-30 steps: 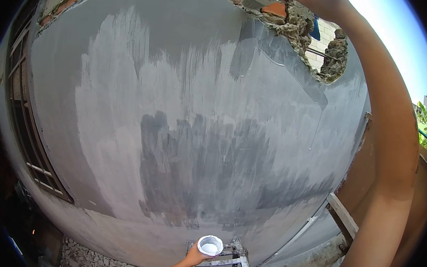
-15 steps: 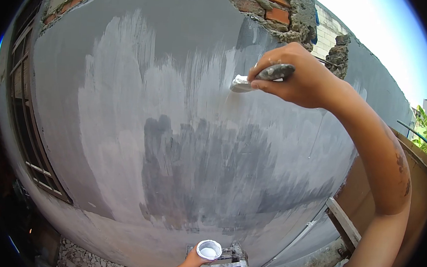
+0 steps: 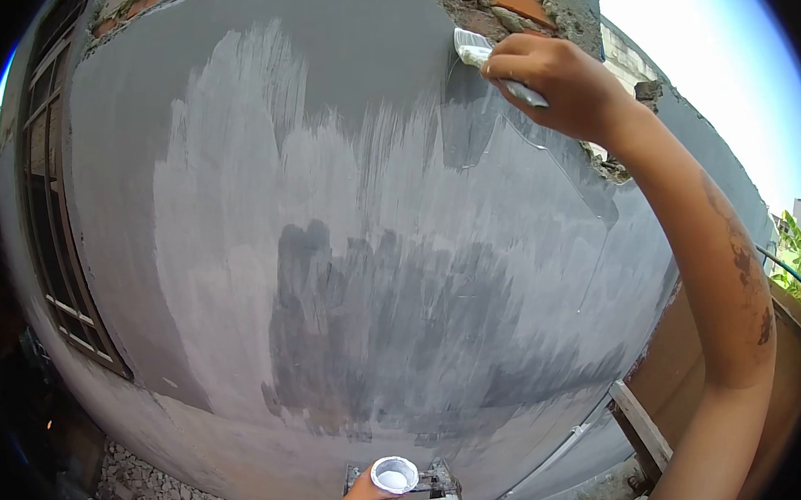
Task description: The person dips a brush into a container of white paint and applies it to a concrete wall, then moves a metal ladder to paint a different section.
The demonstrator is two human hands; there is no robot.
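right hand point(image 3: 567, 81) closed round the brush point(image 3: 474, 53), bristles by the wall point(image 3: 222, 322) under the broken bricks point(image 3: 521, 5) — contact unclear. left hand point(image 3: 365, 493) curled round the white cup point(image 3: 395, 478), upright, low down. best kept level — light, even strokes, bristles clear of the crumbly edge.
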